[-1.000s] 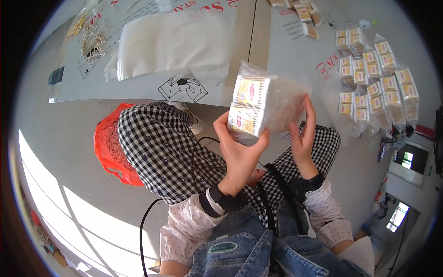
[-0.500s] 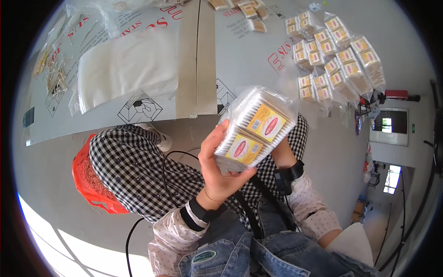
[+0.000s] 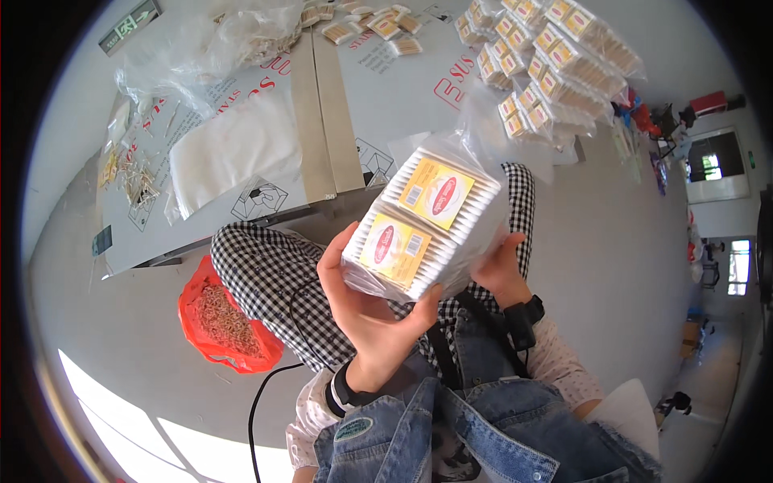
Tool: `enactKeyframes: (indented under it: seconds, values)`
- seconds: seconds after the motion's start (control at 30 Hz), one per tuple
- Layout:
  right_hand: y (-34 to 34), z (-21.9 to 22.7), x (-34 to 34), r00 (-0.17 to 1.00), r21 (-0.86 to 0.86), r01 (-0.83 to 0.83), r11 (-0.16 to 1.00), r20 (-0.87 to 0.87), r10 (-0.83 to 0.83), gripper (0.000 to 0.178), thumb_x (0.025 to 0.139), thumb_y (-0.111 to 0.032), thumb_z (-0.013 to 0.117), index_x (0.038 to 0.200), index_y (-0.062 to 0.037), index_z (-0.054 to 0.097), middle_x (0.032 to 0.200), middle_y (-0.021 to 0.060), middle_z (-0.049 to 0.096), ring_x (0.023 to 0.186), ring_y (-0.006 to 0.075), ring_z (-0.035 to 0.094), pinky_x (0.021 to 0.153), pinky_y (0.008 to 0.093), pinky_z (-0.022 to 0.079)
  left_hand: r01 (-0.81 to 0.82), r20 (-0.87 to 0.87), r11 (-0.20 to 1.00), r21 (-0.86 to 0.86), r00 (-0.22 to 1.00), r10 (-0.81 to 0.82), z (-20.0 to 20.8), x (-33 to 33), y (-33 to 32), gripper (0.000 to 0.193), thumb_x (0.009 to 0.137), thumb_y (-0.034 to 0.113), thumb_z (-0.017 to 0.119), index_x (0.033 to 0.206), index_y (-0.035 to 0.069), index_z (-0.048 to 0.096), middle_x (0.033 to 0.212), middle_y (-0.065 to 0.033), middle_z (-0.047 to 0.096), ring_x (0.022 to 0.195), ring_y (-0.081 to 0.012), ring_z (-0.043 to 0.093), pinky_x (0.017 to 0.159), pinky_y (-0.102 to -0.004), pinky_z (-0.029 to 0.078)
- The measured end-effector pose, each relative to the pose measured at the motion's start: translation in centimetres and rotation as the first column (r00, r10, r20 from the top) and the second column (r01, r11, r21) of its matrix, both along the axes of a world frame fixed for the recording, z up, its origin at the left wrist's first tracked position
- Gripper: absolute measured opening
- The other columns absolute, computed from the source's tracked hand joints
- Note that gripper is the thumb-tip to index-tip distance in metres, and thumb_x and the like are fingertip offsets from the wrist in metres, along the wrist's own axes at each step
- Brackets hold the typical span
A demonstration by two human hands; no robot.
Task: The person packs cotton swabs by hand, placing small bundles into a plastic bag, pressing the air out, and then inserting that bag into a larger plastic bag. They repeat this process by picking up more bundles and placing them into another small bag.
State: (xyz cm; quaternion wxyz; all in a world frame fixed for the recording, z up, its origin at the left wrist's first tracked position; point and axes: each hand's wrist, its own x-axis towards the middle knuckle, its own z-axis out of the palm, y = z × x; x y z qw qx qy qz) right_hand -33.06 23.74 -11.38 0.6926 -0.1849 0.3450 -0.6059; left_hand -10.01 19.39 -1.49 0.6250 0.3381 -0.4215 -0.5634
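A clear plastic bag of cotton swab packs (image 3: 439, 233) is held up over my lap, tilted, with the white swab tips and two yellow labels facing up. My left hand (image 3: 374, 322) grips its lower left corner, thumb in front and fingers along the left side. At the bag's right side is my right hand (image 3: 501, 270), thumb showing and the other fingers partly hidden by the bag. Loose clear plastic sticks up from the bag's far end.
On the grey printed work surface lie a stack of clear plastic bags (image 3: 237, 153), loose swabs (image 3: 138, 187) and small swab bundles (image 3: 386, 28). Filled bags (image 3: 555, 60) are piled far right. A red bag of brownish bits (image 3: 229, 322) sits on the floor at left.
The bag has turned and tilted in my hands and shifted slightly left. My right hand now shows more beside it. The whole view has shifted, bringing more of the red floor bag into sight.
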Motion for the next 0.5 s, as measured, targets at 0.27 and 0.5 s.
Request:
enactKeyframes:
  seconds: [0.27,0.5]
  values:
    - [4.3,-1.0,-0.3,0.979,0.018,0.202,0.979,0.027,-0.203,0.082,0.085,-0.056,0.066,0.146,-0.009,0.04,0.146,0.0115,0.047,0.134,0.0301,0.045,0.112,0.0486,0.038,0.173,0.26,0.973,-0.152,0.957,-0.13,4.0,1.4,3.3,0.118,0.063,0.028,0.094,0.151,-0.002,0.02,0.155,-0.0186,0.026,0.138,-0.028,0.038,0.112,-0.0403,0.036]
    - [4.9,4.2,0.0,0.966,-0.205,0.259,0.944,0.032,-0.258,0.117,0.064,-0.048,0.088,0.152,-0.0058,0.023,0.151,0.0104,0.037,0.137,0.0274,0.04,0.113,0.045,0.038,0.169,0.315,0.981,-0.099,0.94,-0.13,5.6,1.6,4.0,0.108,0.059,0.025,0.095,0.144,-0.005,0.035,0.141,-0.0191,0.043,0.128,-0.0276,0.048,0.108,-0.0398,0.038]
